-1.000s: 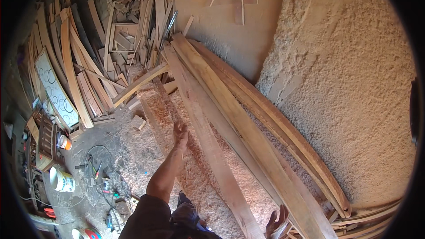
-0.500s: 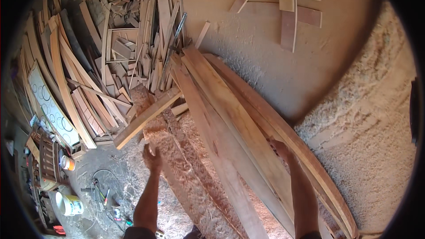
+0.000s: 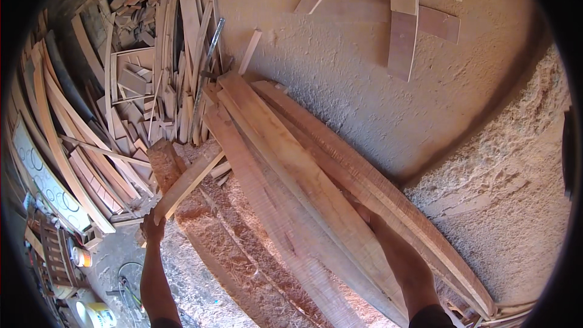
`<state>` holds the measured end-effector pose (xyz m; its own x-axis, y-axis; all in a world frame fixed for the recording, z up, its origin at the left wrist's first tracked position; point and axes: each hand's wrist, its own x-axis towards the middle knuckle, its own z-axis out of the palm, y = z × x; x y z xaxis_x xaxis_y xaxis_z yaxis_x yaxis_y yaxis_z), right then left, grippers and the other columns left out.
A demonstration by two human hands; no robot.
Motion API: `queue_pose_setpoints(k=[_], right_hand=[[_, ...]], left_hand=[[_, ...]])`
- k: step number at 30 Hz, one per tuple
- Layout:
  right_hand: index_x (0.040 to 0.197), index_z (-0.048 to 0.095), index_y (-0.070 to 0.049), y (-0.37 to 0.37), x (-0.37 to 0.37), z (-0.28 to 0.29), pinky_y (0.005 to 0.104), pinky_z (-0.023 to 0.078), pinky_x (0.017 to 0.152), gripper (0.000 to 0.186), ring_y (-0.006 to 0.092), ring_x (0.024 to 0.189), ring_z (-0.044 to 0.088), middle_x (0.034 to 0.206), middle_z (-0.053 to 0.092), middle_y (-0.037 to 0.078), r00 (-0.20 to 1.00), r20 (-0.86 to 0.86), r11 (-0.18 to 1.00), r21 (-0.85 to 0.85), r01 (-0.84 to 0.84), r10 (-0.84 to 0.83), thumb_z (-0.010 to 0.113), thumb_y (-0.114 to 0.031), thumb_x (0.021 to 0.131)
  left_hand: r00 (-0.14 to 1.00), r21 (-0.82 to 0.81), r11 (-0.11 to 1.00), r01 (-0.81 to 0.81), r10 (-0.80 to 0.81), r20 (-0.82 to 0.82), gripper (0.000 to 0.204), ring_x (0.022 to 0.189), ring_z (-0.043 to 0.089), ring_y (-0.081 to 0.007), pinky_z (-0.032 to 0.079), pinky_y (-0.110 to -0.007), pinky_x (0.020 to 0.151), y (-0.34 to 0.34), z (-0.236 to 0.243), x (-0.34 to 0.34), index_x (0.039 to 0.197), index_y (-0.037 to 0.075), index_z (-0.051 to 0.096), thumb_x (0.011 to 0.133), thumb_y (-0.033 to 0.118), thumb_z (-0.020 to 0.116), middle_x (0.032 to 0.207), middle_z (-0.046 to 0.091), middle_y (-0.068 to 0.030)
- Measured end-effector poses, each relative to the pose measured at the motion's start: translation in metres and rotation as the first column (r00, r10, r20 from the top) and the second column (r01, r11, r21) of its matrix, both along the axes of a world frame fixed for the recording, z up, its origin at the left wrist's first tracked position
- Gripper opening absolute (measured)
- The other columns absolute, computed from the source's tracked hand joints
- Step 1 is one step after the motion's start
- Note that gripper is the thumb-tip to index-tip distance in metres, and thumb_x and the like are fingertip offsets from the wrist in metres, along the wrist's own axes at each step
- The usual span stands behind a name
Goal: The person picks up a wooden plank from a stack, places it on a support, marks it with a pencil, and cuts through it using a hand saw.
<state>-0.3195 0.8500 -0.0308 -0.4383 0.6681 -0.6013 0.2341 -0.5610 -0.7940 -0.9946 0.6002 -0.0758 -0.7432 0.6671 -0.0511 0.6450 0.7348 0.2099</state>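
My left hand (image 3: 152,228) is closed round the near end of a short wooden beam (image 3: 189,185). The beam slants across the far end of a rough, shaving-covered timber (image 3: 212,249). My right arm reaches over a stack of long planks. At its end, my right hand (image 3: 363,211) lies by the right edge of the upper long plank (image 3: 297,152); its fingers are mostly hidden there. Left of that plank lies another long plank (image 3: 267,206). A thick curved plank (image 3: 388,191) runs along the right side of the stack, close to the wall.
Offcuts (image 3: 136,79) and upright strips fill the far left corner. Curved strips (image 3: 57,121) and a patterned panel (image 3: 42,173) lean at left. A white bucket (image 3: 96,314) and a cable (image 3: 124,276) are on the floor. Flat boards (image 3: 404,42) are against the dusty wall (image 3: 340,54).
My left hand has moved left and taken hold of the short beam's near end. My right hand has shifted slightly left and down along the plank edge. The whole view has shifted.
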Motion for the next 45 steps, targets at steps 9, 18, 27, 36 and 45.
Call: queue_pose_setpoints(k=[9, 18, 27, 36, 45], right_hand=[[0.135, 0.058, -0.005, -0.061, -0.038, 0.025, 0.0393, 0.042, 0.104, 0.074, 0.025, 0.12, 0.057, 0.133, 0.06, 0.016, 0.98, 0.111, 0.983, -0.11, -0.151, 0.163, 0.041, -0.066, 0.097], [0.124, 0.062, -0.008, 0.058, 0.061, 0.071, 0.0493, 0.047, 0.096, 0.053, 0.0405, 0.109, 0.06, 0.112, 0.065, 0.022, 0.504, 0.571, 0.354, 0.812, -0.464, -0.648, 0.063, -0.047, 0.09], [0.107, 0.071, -0.003, 0.046, 0.07, 0.027, 0.0456, 0.049, 0.095, 0.069, 0.0379, 0.109, 0.065, 0.108, 0.068, 0.028, 0.561, 0.818, 0.877, 0.359, -0.319, -0.131, 0.054, -0.067, 0.088], [0.135, 0.053, -0.01, -0.021, 0.045, 0.023, 0.0481, 0.047, 0.095, 0.055, 0.0417, 0.114, 0.057, 0.123, 0.058, 0.024, 0.688, 0.606, 0.467, 0.78, -0.416, -0.4, 0.061, -0.044, 0.093], [0.127, 0.057, -0.003, -0.337, 0.06, 0.133, 0.0472, 0.048, 0.089, 0.05, 0.0402, 0.107, 0.059, 0.12, 0.059, 0.021, 0.768, 0.474, 0.296, 0.878, -0.376, -0.43, 0.073, -0.013, 0.082]], left_hand=[[0.997, 0.12, 0.992, 0.039, -0.031, -0.07, 0.067, 0.132, 0.045, -0.0333, 0.022, -0.051, 0.117, 0.001, -0.013, 0.011, 0.146, 0.011, 0.046, 0.087, 0.035, 0.069, 0.137, 0.053, -0.0166], [0.998, 0.127, 0.991, 0.047, -0.043, -0.035, 0.067, 0.133, 0.045, -0.0341, 0.021, -0.051, 0.118, 0.0, -0.011, 0.014, 0.147, 0.012, 0.044, 0.088, 0.036, 0.068, 0.137, 0.052, -0.0175], [0.995, 0.169, 0.984, 0.057, -0.042, -0.092, 0.067, 0.126, 0.049, -0.0358, 0.022, -0.051, 0.117, -0.006, -0.02, 0.014, 0.145, 0.012, 0.045, 0.087, 0.033, 0.069, 0.133, 0.053, -0.0191], [0.996, 0.42, 0.904, 0.083, -0.08, -0.026, 0.071, 0.143, 0.029, -0.0454, 0.021, -0.052, 0.119, -0.014, -0.033, 0.006, 0.149, 0.001, 0.035, 0.094, 0.036, 0.061, 0.15, 0.038, -0.0285], [0.498, 0.501, 0.843, -0.196, -0.355, 0.791, 0.032, 0.079, 0.066, -0.0149, 0.054, -0.032, 0.066, -0.129, -0.029, 0.342, 0.109, 0.007, 0.064, 0.095, 0.034, 0.058, 0.091, 0.067, -0.0068]])
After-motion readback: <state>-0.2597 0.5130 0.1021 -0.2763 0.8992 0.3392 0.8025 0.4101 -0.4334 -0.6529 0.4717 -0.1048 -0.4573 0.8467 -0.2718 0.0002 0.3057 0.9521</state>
